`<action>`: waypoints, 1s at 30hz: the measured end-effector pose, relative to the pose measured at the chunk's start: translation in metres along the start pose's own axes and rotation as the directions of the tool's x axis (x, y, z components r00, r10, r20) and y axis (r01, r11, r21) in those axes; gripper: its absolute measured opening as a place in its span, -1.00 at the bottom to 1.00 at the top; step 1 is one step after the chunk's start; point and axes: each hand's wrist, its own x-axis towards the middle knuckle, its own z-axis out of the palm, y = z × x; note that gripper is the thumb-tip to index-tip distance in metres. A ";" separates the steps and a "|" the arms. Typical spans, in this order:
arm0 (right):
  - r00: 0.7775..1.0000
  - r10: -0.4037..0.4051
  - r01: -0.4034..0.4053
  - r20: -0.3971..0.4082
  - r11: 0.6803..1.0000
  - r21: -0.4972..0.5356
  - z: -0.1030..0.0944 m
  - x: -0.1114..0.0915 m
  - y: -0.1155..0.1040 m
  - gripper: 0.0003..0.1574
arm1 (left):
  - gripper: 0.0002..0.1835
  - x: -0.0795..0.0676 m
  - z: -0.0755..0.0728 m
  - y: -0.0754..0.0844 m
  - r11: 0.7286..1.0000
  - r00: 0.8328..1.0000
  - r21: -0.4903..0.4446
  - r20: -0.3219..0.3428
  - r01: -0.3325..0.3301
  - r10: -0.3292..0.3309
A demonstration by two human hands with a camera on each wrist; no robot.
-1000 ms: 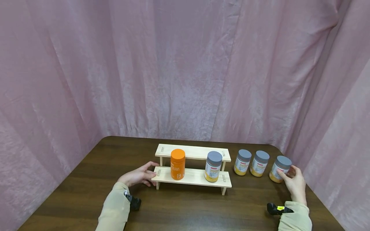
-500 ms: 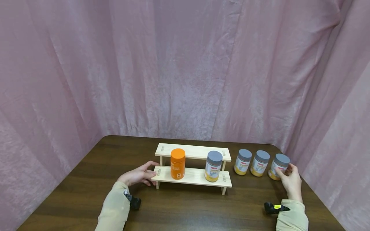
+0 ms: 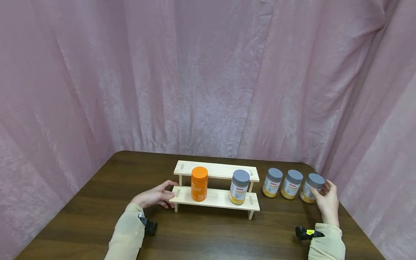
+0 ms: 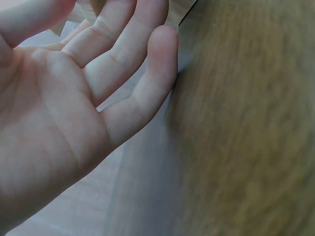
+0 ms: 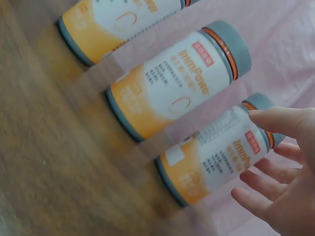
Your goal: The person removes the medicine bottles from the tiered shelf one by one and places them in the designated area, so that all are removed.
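Observation:
At the left end of a two-tier wooden shelf, my left hand holds the lower board, thumb over its edge and fingers beside and below. The left wrist view shows this hand's palm and bent fingers. On the lower tier stand an orange bottle and a grey-lidded jar. My right hand is at the rightmost grey-lidded jar, which stands upright on the table. In the right wrist view, the thumb overlaps its lid and the other fingers are spread loosely beside it.
Two matching jars, a middle one and a left one, stand in a row between the shelf and the right hand's jar. The upper tier sits behind the lower one. Pink curtains surround the brown table.
The rightmost jar has moved left, closer to the other two, along with my right hand. The right fingers have since loosened from it. My left hand stays at the shelf.

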 end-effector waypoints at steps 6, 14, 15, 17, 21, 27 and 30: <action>0.998 -0.046 0.046 -0.034 0.999 -0.005 0.001 -0.002 -0.011 -0.11 | -0.39 -0.002 -0.001 0.000 1.000 1.000 0.009 0.007 0.001 -0.001; 0.983 -0.104 0.103 -0.154 0.995 -0.013 -0.002 -0.004 -0.036 -0.25 | -0.38 -0.001 -0.001 0.001 1.000 1.000 0.008 0.003 0.024 -0.024; 0.979 -0.112 0.111 -0.172 0.994 -0.013 -0.002 -0.005 -0.040 -0.28 | -0.38 -0.001 -0.001 0.001 1.000 1.000 0.008 0.002 0.025 -0.025; 0.974 -0.119 0.119 -0.190 0.993 -0.015 -0.001 -0.007 -0.049 -0.34 | -0.38 -0.001 -0.002 0.001 0.999 1.000 0.006 -0.001 0.032 -0.032; 0.975 -0.137 0.133 -0.174 0.990 -0.034 0.007 -0.012 -0.063 -0.41 | -0.38 -0.001 -0.002 0.000 0.999 0.999 0.008 -0.001 0.035 -0.035; 0.973 -0.214 0.209 -0.091 0.976 -0.066 0.023 -0.018 -0.078 -0.51 | -0.38 0.000 -0.001 0.001 0.999 0.999 0.010 0.004 0.032 -0.032; 0.973 -0.229 0.227 -0.016 0.972 -0.055 0.030 -0.020 -0.083 -0.53 | -0.38 0.000 0.000 0.002 1.000 1.000 0.011 0.004 0.027 -0.027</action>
